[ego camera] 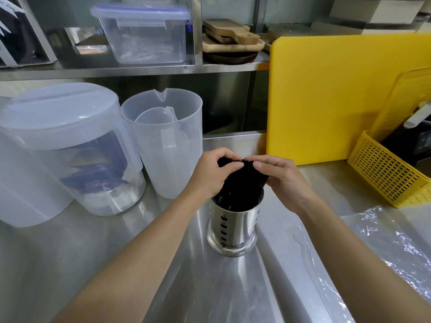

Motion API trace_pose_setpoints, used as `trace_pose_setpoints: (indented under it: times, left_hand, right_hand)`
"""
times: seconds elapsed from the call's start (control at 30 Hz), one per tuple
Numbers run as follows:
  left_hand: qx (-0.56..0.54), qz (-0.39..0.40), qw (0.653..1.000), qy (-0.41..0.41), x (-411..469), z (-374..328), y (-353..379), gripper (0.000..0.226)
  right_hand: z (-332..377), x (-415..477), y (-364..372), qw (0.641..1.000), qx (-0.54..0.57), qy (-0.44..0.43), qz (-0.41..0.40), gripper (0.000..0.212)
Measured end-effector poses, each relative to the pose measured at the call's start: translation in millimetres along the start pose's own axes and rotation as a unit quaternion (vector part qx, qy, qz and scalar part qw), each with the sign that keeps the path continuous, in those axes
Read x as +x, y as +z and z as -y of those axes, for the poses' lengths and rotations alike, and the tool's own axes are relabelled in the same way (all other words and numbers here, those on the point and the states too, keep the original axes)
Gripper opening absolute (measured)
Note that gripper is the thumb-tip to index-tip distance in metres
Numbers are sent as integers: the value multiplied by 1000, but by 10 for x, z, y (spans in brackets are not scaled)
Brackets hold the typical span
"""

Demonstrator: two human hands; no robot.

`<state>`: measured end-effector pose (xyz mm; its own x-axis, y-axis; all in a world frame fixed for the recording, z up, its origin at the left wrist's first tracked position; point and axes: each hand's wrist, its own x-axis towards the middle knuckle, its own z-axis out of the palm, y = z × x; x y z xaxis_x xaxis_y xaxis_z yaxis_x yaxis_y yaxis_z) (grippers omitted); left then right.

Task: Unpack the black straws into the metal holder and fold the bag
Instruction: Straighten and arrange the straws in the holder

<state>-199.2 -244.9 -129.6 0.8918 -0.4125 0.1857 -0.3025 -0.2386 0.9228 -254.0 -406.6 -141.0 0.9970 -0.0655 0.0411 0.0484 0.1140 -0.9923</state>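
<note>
Black straws (242,183) stand bunched in the metal holder (232,226), tops above its rim. Left hand (211,174) and right hand (283,177) pinch the straw tops, fingers clamped. Clear bag (384,248) lies right of holder; bare steel counter (70,248) left.

No text, label, brand or number can be read anywhere: the white marks on the dark board (14,31) at the upper left are cut off and illegible, and the display on the black machine (417,145) at the right is too blurred.
</note>
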Motion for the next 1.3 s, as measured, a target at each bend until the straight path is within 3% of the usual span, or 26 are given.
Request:
trace_pose_setpoints:
  times: [0.27, 0.5, 0.63, 0.77, 0.9, 1.03, 1.13, 1.2, 1.3]
  left_hand:
    - [10, -45, 999, 28, -9, -98, -85, 7]
    - [-61, -115, 988, 86, 28, -466, -255, 15]
    - [-155, -164, 971, 83, 54, -725, -424, 10]
    - [-258, -241, 935, 26, 28, -815, -600, 5]
    - [-416, -286, 861, -63, -8, -779, -742, 5]
    - [-472, -287, 822, -139, -79, -619, -694, 3]
    - [-515, -302, 786, -160, -118, -584, -663, 4]
    - [-510, -301, 789, -163, -138, -619, -638, 3]
    - [-469, -279, 823, -160, -179, -671, -559, 5]
  right_hand:
    - [50, -1, 16, 1000, -23, -7, 1, 17]
    - [244, -5, 13, 994, -59, -51, -75, 17]
    - [391, -60, 16, 986, -99, -125, -46, 38]
    - [502, -129, 71, 963, -211, -170, -1, 57]
    - [603, -216, 200, 934, -294, -201, 21, 63]
    - [748, -330, 248, 955, -223, -183, 72, 53]
    - [760, -381, 210, 952, -244, -135, 122, 57]
    - [757, -403, 191, 957, -236, -114, 123, 46]
    - [789, -440, 163, 973, -147, -161, 77, 18]
